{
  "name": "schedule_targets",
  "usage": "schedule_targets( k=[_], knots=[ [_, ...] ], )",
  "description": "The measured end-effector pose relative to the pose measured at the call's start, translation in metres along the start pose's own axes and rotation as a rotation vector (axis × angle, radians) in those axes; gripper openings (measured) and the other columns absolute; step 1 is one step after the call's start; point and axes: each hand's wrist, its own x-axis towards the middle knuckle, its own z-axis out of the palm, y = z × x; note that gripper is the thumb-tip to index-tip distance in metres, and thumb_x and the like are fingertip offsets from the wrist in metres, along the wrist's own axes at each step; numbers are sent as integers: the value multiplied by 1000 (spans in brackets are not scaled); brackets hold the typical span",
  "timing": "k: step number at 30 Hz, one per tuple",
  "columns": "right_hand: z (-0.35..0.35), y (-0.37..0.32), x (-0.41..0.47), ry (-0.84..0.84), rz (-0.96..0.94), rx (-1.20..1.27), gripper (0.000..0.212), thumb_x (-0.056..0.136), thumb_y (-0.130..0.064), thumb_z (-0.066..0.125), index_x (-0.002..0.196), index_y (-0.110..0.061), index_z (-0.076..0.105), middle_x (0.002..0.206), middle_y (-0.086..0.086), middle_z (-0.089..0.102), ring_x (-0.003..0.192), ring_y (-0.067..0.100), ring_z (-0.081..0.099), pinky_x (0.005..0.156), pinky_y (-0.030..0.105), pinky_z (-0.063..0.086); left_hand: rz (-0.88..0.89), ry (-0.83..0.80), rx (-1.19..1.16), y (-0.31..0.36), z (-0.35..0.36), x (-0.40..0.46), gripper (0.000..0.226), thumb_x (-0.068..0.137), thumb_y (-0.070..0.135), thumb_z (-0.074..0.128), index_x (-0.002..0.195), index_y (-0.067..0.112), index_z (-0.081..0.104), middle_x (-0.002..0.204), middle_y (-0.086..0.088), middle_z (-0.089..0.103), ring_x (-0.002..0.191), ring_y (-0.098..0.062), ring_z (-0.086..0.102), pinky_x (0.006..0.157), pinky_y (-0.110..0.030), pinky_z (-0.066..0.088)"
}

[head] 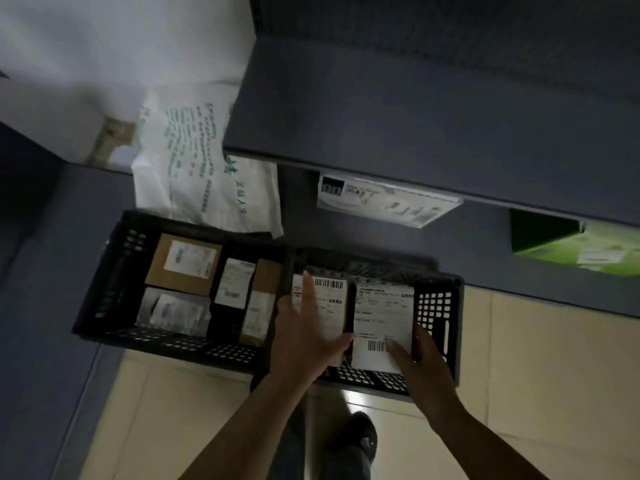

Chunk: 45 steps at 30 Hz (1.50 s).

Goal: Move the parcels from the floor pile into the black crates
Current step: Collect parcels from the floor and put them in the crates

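Observation:
Two black crates stand side by side on the floor. The left crate (117, 271) holds several labelled parcels, among them a brown box (166, 271). In the right crate (438, 306) lie two white-labelled parcels. My left hand (304, 334) rests flat with straight fingers on the left parcel (332, 296). My right hand (422, 362) holds the near right corner of the right parcel (384, 313), fingers on its label and thumb at its edge.
A white printed bag (204, 174) leans behind the left crate. A white box (384, 199) and a green box (581, 251) sit under a dark grey shelf (415, 116). My shoe (360, 438) stands on the beige tiled floor in front of the crates.

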Motion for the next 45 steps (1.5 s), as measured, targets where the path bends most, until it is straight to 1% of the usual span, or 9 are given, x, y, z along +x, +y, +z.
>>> schedule_targets(
  k=[6, 13, 18, 23, 29, 37, 40, 43, 45],
  knots=[
    [41, 125, 106, 3, 106, 91, 39, 91, -15, 63, 126, -28, 53, 114, -8, 66, 103, 9, 62, 87, 34, 56, -80, -26, 84, -76, 127, 76, 121, 66, 65, 70, 147, 33, -15, 143, -11, 20, 124, -29, 36, 91, -39, 45],
    [93, 248, 239, -11, 98, 83, 38, 91, -17, 64, 127, -23, 53, 117, -4, 65, 106, 17, 63, 93, 45, 53, -127, -33, 77, -167, 251, 178, 118, 68, 54, 76, 145, 33, -11, 150, -8, 11, 133, -35, 28, 100, -51, 42],
    [114, 293, 325, 7, 100, 14, 51, 88, -28, 69, 134, -18, 49, 123, -3, 59, 105, 15, 57, 95, 38, 51, -55, 43, 297, -204, 308, 250, 114, 74, 63, 66, 150, 16, -5, 151, -15, 6, 133, -36, 27, 103, -43, 37],
    [135, 311, 376, -21, 23, -53, 51, 90, -24, 66, 138, -16, 49, 134, 4, 56, 118, 22, 56, 98, 34, 47, 35, 116, 421, -226, 333, 285, 96, 85, 54, 59, 151, 6, 9, 156, -19, 6, 136, -41, 22, 111, -47, 27],
    [151, 304, 386, -29, 33, -9, 48, 93, -17, 61, 139, -13, 48, 134, 6, 57, 118, 21, 55, 98, 31, 45, 103, 249, 294, -233, 335, 290, 87, 82, 45, 67, 150, 9, 26, 154, -25, 17, 131, -49, 28, 106, -55, 30],
    [147, 285, 389, -62, -4, -108, 54, 95, -17, 58, 145, -15, 39, 139, 6, 52, 126, 23, 51, 106, 37, 42, -13, 121, 291, -221, 343, 310, 91, 91, 61, 41, 151, 18, -11, 158, -11, -19, 145, -31, -15, 118, -47, -3],
    [138, 266, 370, -89, 28, -115, 60, 94, -22, 60, 147, -16, 34, 140, 3, 50, 125, 20, 50, 103, 28, 41, 5, 58, 432, -215, 329, 290, 86, 92, 63, 26, 151, 14, -15, 157, -10, -25, 143, -29, -23, 116, -45, -11],
    [119, 240, 331, -43, 70, -134, 56, 96, -24, 58, 146, -16, 34, 132, 0, 49, 124, 13, 45, 90, 10, 31, 30, -10, 559, -200, 301, 253, 82, 94, 62, 23, 152, 15, -10, 159, -11, -14, 146, -30, -10, 117, -45, -1],
    [102, 223, 296, -20, 81, -170, 53, 97, -27, 55, 146, -18, 37, 140, 1, 48, 129, 18, 45, 94, 14, 32, 5, -45, 539, -186, 278, 222, 83, 93, 64, 30, 153, 16, -1, 160, -12, -2, 146, -32, 7, 115, -46, 15]
  ],
)
